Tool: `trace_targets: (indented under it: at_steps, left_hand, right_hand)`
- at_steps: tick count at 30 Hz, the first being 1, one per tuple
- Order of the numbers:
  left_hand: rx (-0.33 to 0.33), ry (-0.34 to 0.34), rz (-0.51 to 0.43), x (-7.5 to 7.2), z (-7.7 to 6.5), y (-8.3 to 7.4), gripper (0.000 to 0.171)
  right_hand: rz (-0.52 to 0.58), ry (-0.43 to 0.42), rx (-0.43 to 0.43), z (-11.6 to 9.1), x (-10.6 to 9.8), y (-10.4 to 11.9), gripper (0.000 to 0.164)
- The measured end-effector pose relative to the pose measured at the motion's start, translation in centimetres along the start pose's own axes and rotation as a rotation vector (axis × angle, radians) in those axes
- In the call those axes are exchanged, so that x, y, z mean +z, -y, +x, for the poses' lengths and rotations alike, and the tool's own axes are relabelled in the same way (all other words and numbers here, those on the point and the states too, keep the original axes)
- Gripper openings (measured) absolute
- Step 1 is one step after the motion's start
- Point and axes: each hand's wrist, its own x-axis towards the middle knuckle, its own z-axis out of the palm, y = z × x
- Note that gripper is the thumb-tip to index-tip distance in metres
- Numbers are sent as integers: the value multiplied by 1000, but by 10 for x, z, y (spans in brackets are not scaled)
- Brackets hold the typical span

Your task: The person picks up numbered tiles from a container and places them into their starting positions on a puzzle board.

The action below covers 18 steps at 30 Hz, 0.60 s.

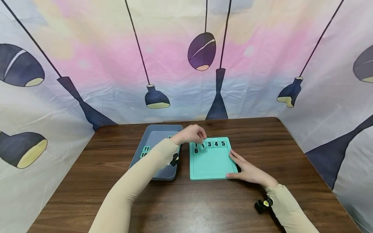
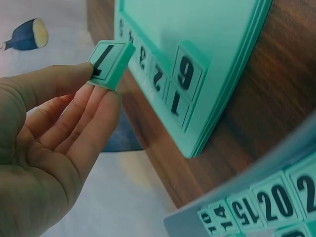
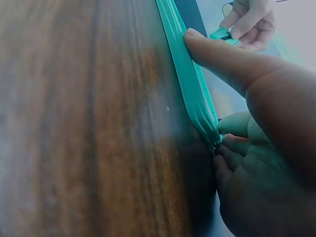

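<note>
Between thumb and fingertips, my left hand (image 1: pixel 192 134) pinches a small teal number tile (image 2: pixel 109 61); its face carries what looks like a 7. The hand holds it over the upper left of a square teal puzzle board (image 1: pixel 214 166). Tiles 1 to 5 lie along the board's far row, with the 6 tile (image 2: pixel 188 70) below the 1. My right hand (image 1: pixel 247 171) rests against the board's right side, fingers spread along the edge and thumb near the front right corner. In the right wrist view, the thumb (image 3: pixel 217 52) touches the board's rim.
A blue-grey tray (image 1: pixel 157 136) stands left of the board, partly hidden by my left arm. Several loose number tiles lie in it, among them an 11 tile (image 1: pixel 146 149) and a 20 tile (image 2: pixel 277 201). Both rest on a brown wooden table (image 1: pixel 204 207), with a patterned cloth (image 1: pixel 180 64) behind.
</note>
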Motion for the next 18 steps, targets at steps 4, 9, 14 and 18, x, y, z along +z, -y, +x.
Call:
trace_targets:
  at_steps: [4, 9, 14, 18]
  left_hand:
    - [-12, 16, 32, 9, 9, 0, 18]
    - [-55, 30, 49, 19, 16, 4, 17]
    - [-78, 20, 49, 26, 19, 7, 21]
    - [-78, 1, 51, 29, 21, 8, 22]
  right_hand:
    - [2, 1, -2, 1, 0, 0, 102]
    - [-4, 3, -12, 3, 3, 0, 102]
    - [0, 6, -10, 4, 3, 0, 102]
    - [-1, 3, -8, 3, 2, 0, 102]
